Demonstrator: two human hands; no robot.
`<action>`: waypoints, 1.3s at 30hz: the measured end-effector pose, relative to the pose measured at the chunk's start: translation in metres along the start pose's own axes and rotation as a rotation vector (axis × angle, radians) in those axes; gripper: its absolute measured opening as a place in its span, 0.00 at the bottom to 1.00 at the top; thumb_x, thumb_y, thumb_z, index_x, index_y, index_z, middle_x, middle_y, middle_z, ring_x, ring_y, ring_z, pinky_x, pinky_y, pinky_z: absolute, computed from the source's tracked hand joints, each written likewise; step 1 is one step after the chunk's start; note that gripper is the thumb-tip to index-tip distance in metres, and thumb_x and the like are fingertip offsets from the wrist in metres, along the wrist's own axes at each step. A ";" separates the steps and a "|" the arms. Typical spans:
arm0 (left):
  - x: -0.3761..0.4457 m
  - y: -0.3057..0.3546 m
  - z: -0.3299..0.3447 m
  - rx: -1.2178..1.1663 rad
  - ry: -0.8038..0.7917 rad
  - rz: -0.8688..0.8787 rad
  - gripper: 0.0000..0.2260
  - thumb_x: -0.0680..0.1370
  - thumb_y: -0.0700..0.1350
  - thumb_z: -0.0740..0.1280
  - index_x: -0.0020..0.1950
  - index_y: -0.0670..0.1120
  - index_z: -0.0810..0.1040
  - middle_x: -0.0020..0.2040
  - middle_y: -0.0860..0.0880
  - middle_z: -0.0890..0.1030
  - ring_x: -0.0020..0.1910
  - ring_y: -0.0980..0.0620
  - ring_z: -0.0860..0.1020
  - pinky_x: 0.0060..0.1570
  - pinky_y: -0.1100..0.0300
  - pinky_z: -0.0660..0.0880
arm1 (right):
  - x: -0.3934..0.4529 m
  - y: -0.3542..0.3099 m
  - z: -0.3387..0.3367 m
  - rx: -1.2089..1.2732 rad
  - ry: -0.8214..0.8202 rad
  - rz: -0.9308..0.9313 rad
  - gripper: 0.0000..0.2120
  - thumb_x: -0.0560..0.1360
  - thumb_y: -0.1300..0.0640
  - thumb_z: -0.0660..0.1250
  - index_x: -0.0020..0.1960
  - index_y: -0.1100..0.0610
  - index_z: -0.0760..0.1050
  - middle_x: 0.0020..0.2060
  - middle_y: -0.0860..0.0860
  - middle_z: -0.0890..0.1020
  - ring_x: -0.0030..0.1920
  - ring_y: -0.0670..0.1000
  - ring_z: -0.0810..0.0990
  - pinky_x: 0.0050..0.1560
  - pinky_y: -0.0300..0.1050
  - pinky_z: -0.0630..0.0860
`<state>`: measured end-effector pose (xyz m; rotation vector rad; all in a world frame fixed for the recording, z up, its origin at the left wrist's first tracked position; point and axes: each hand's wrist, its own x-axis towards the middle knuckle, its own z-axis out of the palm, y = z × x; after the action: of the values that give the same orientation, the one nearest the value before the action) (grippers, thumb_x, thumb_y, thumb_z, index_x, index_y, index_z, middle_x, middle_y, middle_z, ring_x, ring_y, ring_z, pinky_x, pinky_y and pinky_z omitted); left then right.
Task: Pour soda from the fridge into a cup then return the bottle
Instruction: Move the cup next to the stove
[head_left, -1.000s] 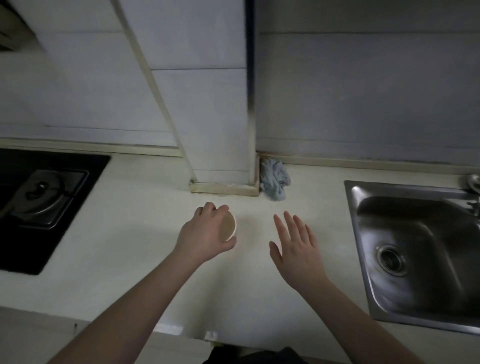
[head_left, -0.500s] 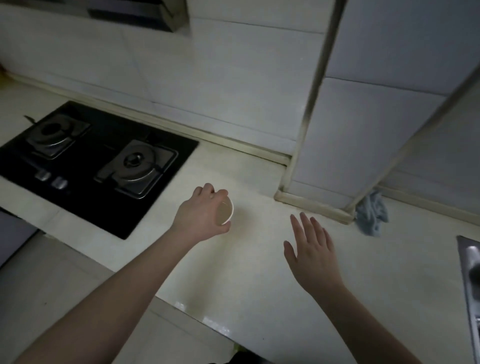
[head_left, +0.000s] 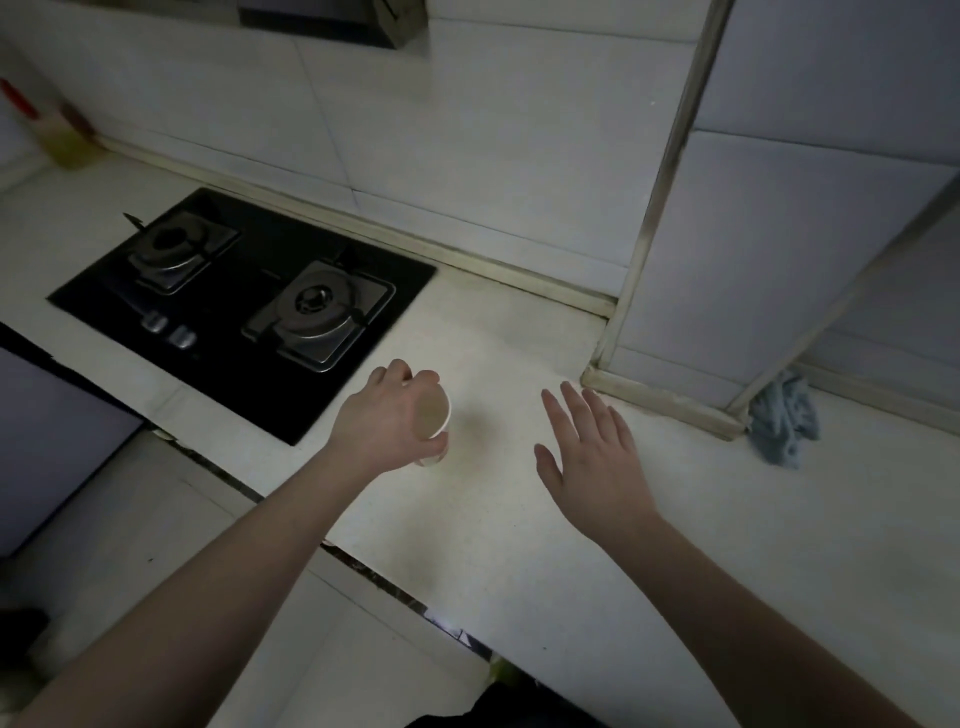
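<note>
**Cup in my left hand, right hand free**

I have my left hand (head_left: 387, 421) wrapped around the paper cup (head_left: 434, 418), which sits on the pale counter (head_left: 519, 519) just right of the black hob (head_left: 244, 306). My right hand (head_left: 597, 460) hovers beside it, fingers spread, holding nothing. A blue cloth (head_left: 784, 418) lies against the tiled pillar.

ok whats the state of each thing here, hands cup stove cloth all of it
left hand: closed around the cup, gripping it from the side
right hand: open, fingers spread, holding nothing, above the counter
paper cup: upright in the left hand at the counter, contents unclear
gas stove: both burners unlit, nothing on them
blue cloth: crumpled on the counter by the tiled column
</note>
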<state>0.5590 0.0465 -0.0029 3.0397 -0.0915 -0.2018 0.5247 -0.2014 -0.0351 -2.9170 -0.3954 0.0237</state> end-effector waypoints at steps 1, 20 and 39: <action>-0.002 0.003 -0.001 -0.006 0.002 -0.001 0.32 0.69 0.62 0.71 0.69 0.56 0.66 0.62 0.51 0.69 0.61 0.50 0.68 0.41 0.57 0.71 | -0.002 -0.001 -0.001 0.012 0.002 -0.005 0.29 0.79 0.43 0.48 0.76 0.54 0.57 0.74 0.56 0.63 0.74 0.58 0.60 0.73 0.57 0.58; 0.041 -0.089 0.000 -0.010 -0.024 0.229 0.32 0.68 0.63 0.70 0.69 0.58 0.64 0.61 0.52 0.67 0.61 0.51 0.68 0.45 0.55 0.75 | 0.056 -0.130 0.029 0.125 0.007 0.117 0.31 0.78 0.39 0.40 0.78 0.51 0.49 0.77 0.53 0.55 0.77 0.56 0.52 0.75 0.55 0.50; 0.116 -0.168 0.022 0.046 -0.160 0.485 0.33 0.69 0.62 0.71 0.69 0.55 0.63 0.64 0.48 0.65 0.63 0.48 0.66 0.48 0.50 0.78 | 0.123 -0.198 0.055 0.036 -0.076 0.306 0.30 0.81 0.41 0.48 0.78 0.50 0.43 0.78 0.52 0.47 0.77 0.55 0.45 0.76 0.55 0.45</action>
<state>0.6794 0.2039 -0.0556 2.9250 -0.8395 -0.4013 0.5894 0.0295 -0.0489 -2.9175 0.0428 0.1850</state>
